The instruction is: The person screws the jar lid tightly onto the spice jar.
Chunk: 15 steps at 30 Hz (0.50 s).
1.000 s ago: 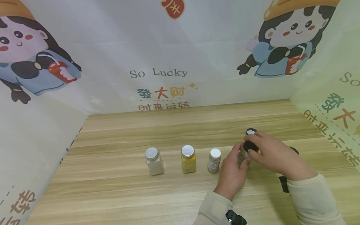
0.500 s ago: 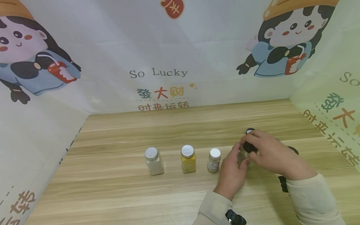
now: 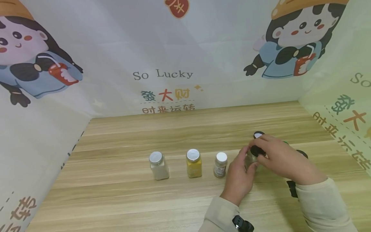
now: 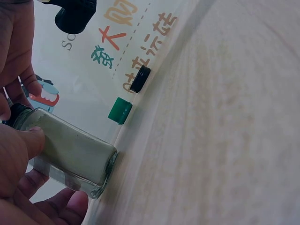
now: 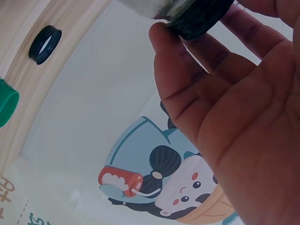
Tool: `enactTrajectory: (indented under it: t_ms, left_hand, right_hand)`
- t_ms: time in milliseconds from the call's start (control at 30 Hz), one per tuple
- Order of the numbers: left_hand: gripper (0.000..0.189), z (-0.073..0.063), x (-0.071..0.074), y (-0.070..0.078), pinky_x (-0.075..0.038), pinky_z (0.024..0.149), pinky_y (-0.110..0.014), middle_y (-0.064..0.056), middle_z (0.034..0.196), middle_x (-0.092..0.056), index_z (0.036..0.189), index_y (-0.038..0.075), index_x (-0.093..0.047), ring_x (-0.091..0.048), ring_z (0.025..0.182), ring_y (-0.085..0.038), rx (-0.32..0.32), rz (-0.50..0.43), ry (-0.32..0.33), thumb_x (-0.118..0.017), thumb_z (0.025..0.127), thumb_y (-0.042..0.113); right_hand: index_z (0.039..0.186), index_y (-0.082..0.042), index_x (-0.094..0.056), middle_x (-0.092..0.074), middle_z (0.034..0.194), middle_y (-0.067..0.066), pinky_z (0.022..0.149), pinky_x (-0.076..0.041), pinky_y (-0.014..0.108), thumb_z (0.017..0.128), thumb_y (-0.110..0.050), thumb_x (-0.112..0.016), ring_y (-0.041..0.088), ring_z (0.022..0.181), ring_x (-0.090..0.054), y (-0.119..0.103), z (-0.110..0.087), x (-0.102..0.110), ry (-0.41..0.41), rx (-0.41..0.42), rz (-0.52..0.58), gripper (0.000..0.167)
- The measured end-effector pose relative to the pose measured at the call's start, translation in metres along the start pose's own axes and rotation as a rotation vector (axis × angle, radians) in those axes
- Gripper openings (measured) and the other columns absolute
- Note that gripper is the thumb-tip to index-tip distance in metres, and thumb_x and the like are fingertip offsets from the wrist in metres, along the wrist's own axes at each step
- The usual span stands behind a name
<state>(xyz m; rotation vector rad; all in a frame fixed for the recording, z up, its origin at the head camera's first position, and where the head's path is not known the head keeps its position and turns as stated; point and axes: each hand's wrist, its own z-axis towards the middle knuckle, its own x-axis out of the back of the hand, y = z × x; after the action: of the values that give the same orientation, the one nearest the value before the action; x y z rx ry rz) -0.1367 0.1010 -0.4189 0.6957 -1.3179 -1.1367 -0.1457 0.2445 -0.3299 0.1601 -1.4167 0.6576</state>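
Note:
My left hand (image 3: 239,178) grips a clear glass jar (image 4: 75,145) with pale contents, fingers and thumb round its sides. The jar's lower end is at or very near the table; contact is hard to tell. On its mouth sits a black cap (image 3: 256,150), which my right hand (image 3: 282,158) pinches from above with thumb and fingers. In the right wrist view the ribbed edge of this black cap (image 5: 201,18) shows between the fingertips. Left of the hands stands a small labelled bottle with a white cap (image 3: 221,165).
Farther left stand a silver-lidded jar of yellow contents (image 3: 194,164) and a silver-lidded jar of whitish contents (image 3: 158,167). Behind the hands lie a loose black cap (image 3: 259,134) and a green cap (image 4: 120,110). Another dark round thing (image 3: 302,153) is partly hidden by the right hand.
The right hand's fingers have shifted slightly on the black cap, and a sliver of green now shows behind that hand. The left hand and the standing jars stay in place.

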Motion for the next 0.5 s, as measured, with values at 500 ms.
enactTrajectory:
  t_ms: [500]
  left_hand:
    - [0.051,0.0001,-0.0002,0.0015,-0.045,0.102,-0.033,0.006,0.141,-0.055,0.145,0.023,-0.048,-0.05,0.127,-0.009,0.0,0.027,0.009,-0.066,0.097,0.021]
  right_hand:
    - [0.118,-0.002,-0.065,-0.063,0.116,0.016,0.082,-0.053,0.049,0.084,-0.001,-0.063,0.03,0.101,-0.063,0.001,0.0002,0.0001,0.006,0.006,-0.015,0.034]
